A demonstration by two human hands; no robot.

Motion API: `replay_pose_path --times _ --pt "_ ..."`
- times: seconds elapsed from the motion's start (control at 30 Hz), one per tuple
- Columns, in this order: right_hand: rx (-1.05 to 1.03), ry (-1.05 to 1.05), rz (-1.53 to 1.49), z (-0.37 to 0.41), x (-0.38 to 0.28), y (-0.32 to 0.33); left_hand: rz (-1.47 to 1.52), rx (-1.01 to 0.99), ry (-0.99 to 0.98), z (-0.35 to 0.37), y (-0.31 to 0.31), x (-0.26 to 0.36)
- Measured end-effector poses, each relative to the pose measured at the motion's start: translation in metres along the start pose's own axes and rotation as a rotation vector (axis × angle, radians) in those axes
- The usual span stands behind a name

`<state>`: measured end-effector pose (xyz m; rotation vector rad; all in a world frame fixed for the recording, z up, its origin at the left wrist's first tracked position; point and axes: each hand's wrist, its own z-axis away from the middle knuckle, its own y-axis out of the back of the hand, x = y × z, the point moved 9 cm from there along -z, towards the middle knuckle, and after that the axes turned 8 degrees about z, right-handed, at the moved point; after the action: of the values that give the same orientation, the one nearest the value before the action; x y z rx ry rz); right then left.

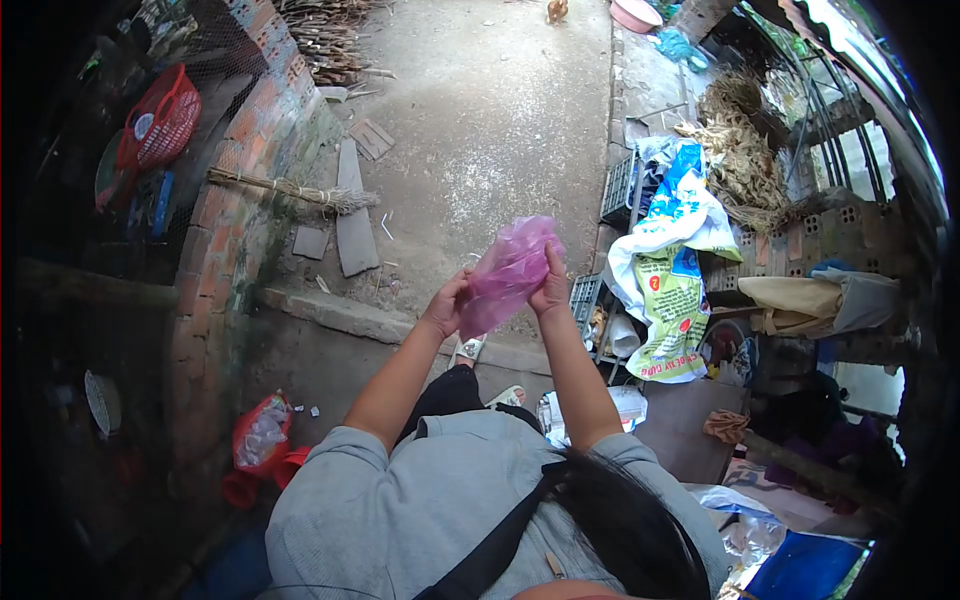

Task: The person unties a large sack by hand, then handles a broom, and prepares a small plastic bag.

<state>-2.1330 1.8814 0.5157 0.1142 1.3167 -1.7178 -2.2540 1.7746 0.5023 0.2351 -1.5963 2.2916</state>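
Between my two hands, held out in front of my body, is a thin, crumpled pink plastic bag (505, 275). My left hand (447, 305) has its fingers closed on the bag's left side. On the right side, my right hand (550, 284) grips the bag near its upper edge, thumb pointing up. The bag is see-through in places and looks slack, with folds across it. Both forearms reach forward, and my feet in light sandals (468, 347) show below the bag.
A low concrete step (340, 315) crosses in front of my feet. Left stands a brick wall (215, 215) with a straw broom (300, 190) against it. At right, printed sacks (670, 290) lie over crates (585, 300). A red bag (263, 435) sits lower left; stacked firewood (325, 40) lies farther off.
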Motion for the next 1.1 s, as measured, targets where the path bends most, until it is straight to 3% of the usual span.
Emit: replay_pose_path --times 0.13,0.17,0.23,0.33,0.4,0.5,0.57,0.6,0.67,0.73,0.83,1.0,1.07,1.1 --pt "-0.071 0.091 0.233 0.027 -0.024 -0.035 0.172 0.088 -0.023 0.004 -0.007 -0.019" --pt "-0.069 0.089 0.238 0.032 -0.024 -0.041 0.255 -0.003 0.062 0.006 -0.02 -0.026" --pt "-0.141 0.172 0.532 0.043 -0.029 -0.058 0.342 -0.097 0.148 0.005 -0.033 -0.034" --pt "-0.116 0.145 0.679 0.048 -0.031 -0.055 0.215 -0.249 0.163 0.003 -0.05 -0.037" --pt "-0.097 0.092 0.761 0.047 -0.033 -0.047 -0.169 -0.205 0.063 -0.005 -0.053 -0.032" --pt "-0.18 0.028 0.861 0.044 -0.037 -0.049 -0.172 -0.06 0.01 -0.028 -0.048 -0.022" --pt "-0.176 0.076 0.39 0.033 -0.047 -0.043 -0.124 -0.004 -0.007 -0.032 -0.059 -0.009" --pt "-0.161 0.073 0.388 0.027 -0.05 -0.035 -0.255 -0.033 -0.044 -0.034 -0.069 0.004" --pt "-0.035 0.004 -0.203 0.018 -0.05 -0.008 -0.382 -0.054 -0.064 -0.038 -0.091 0.021" --pt "0.088 0.008 -0.286 0.005 -0.049 0.018 -0.801 -0.059 -0.005 -0.041 -0.117 0.036" --pt "0.237 0.026 -0.36 0.0 -0.046 0.038 -1.032 -0.183 -0.012 -0.033 -0.169 0.051" --pt "-0.02 -0.069 -0.215 -0.029 -0.016 0.043 -1.095 -0.288 0.1 -0.036 -0.207 0.059" --pt "-0.041 -0.096 -0.275 -0.032 -0.004 0.037 -1.582 -0.297 -0.104 -0.034 -0.23 0.07" --pt "-0.058 -0.129 -0.333 -0.031 0.002 0.03 -1.589 -0.301 -0.107 -0.036 -0.235 0.07"
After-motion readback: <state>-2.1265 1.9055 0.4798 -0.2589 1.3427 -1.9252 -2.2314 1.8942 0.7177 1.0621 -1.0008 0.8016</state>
